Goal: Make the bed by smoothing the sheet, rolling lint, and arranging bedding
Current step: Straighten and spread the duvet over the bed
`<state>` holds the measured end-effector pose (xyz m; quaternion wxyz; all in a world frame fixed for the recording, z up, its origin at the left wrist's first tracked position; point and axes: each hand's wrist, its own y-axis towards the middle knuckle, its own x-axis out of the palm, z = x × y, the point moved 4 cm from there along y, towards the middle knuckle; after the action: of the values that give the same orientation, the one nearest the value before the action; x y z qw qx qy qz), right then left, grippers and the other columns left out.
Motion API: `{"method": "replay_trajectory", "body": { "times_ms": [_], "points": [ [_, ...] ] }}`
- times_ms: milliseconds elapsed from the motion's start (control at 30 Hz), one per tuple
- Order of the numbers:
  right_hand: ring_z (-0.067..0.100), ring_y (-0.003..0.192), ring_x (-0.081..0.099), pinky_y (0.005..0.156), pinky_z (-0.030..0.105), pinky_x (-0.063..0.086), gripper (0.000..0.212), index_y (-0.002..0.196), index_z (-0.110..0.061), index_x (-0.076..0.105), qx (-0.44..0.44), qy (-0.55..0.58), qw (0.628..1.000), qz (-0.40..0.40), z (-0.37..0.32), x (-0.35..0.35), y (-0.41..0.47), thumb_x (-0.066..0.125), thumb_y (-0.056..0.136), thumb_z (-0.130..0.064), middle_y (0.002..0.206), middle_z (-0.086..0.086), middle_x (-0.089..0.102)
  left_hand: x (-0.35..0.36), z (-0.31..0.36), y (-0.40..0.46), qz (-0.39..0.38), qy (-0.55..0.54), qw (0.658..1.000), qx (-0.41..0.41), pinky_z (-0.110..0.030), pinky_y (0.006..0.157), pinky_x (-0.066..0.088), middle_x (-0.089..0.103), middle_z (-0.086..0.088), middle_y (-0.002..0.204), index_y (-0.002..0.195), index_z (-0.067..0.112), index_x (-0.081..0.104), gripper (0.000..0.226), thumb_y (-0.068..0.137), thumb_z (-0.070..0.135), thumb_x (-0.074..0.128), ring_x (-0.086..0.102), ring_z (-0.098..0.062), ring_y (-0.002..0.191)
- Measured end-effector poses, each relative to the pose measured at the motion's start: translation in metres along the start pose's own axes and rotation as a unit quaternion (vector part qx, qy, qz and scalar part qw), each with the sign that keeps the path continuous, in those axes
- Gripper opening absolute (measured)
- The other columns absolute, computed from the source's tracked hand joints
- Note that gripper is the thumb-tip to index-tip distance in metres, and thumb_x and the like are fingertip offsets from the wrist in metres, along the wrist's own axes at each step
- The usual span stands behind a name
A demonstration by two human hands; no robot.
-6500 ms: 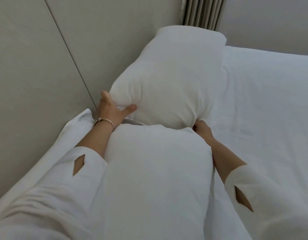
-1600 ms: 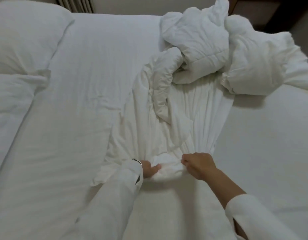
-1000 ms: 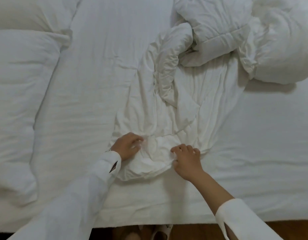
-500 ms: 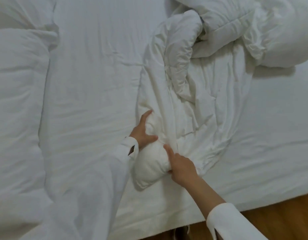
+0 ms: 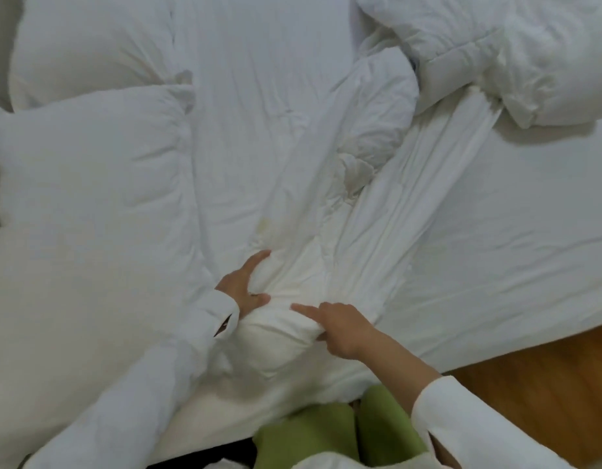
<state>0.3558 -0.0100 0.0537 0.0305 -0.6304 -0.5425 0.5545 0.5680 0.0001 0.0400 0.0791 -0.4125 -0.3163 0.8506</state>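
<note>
pillows point(image 5: 89, 204) block left; duvet heap point(image 5: 496, 52) blocks top right (sheet point(image 5: 512, 231) between open).

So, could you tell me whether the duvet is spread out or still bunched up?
Bunched up. The duvet lies in a crumpled ridge across the sheet, heaped at the far end; both hands grip its near end.
</note>
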Motion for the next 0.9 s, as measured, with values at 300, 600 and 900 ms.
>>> {"method": "replay_trajectory", "body": {
  "times_ms": [300, 600, 900],
  "points": [
    [0.020, 0.146, 0.017, 0.117, 0.034, 0.021, 0.065, 0.154, -0.024, 0.019, 0.152, 0.189, 0.970, 0.023, 0.057, -0.017, -0.025, 0.052, 0.098, -0.030, 0.160, 0.001, 0.018, -0.006, 0.042, 0.042, 0.027, 0.096, 0.971, -0.218, -0.045, 0.109, 0.027, 0.005, -0.013, 0.152, 0.142, 0.034, 0.030, 0.066, 0.085, 0.033, 0.063, 0.022, -0.034, 0.134],
    [0.026, 0.137, 0.035, 0.111, 0.036, 0.032, 0.062, 0.152, -0.019, 0.026, 0.254, 0.260, 0.931, 0.038, 0.214, -0.061, -0.057, 0.053, 0.097, -0.031, 0.155, 0.009, 0.027, 0.036, 0.210, 0.110, -0.036, 0.159, 0.986, -0.032, -0.037, 0.108, 0.031, 0.024, -0.012, 0.149, 0.140, 0.011, 0.034, 0.057, 0.091, 0.035, 0.051, 0.025, -0.032, 0.136],
    [0.022, 0.138, 0.035, 0.110, 0.033, 0.032, 0.062, 0.151, -0.022, 0.024, 0.228, 0.254, 0.931, 0.130, 0.429, -0.164, -0.035, 0.053, 0.096, -0.026, 0.154, 0.005, 0.031, 0.099, 0.412, 0.234, 0.071, 0.262, 0.961, 0.054, -0.040, 0.104, 0.028, 0.034, -0.004, 0.144, 0.143, 0.023, 0.027, 0.068, 0.085, 0.050, 0.051, 0.034, -0.026, 0.131]
  ]
}}
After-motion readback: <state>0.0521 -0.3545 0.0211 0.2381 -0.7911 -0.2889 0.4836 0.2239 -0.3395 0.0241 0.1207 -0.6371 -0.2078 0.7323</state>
